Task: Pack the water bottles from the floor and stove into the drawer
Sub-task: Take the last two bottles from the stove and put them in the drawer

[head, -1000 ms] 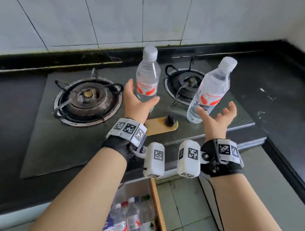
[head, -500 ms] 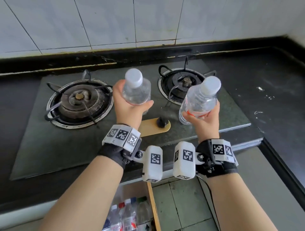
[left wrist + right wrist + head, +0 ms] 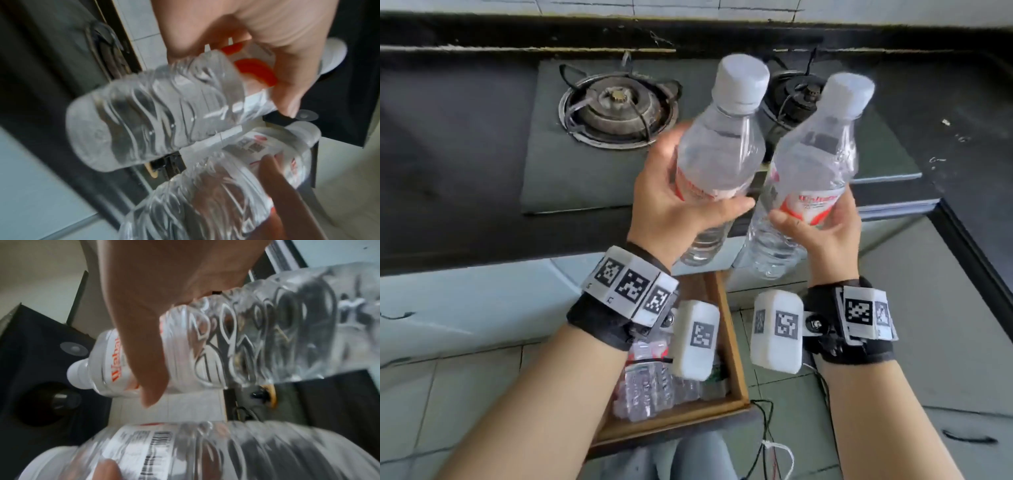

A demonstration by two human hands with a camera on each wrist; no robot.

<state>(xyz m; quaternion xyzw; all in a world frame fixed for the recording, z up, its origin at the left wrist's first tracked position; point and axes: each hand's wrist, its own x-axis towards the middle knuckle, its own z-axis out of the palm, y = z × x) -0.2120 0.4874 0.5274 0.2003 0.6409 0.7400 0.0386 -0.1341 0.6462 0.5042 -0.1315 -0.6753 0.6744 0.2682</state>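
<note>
1. The left hand (image 3: 674, 205) grips 1 water bottle, which I call the left bottle (image 3: 719, 161). The fingers and thumb are curled around its labelled middle, so the hand is closed on it.
2. The right hand (image 3: 822, 233) grips the right bottle (image 3: 815, 171) in the same way, thumb in front of the red and white label, fingers behind.
3. Both bottles are in the air, tilted with the caps away from the person, above the front edge of the stove (image 3: 585, 178) and close over the open drawer (image 3: 729, 342). They are just beside each other; I cannot tell if they touch.
4. Both look full of clear water, so I judge them fairly heavy for 1 hand, and the weight will pull the lower end down when tilted.
5. The walls are thin clear plastic. The lower half has wavy ribs, seen well in the left wrist view, and I think it will dent under a hard squeeze. The ribs should give good friction; the smooth label band is more slippery.
6. The best place to hold is the middle, where the hands are now. The white cap (image 3: 741, 82) is hard and ridged but too small for carrying.
7. The drawer is wooden, with a raised rim, and already holds other bottles (image 3: 650, 387) lying down. Free space seems small, so each new bottle probably must go in lying on its side.
</note>
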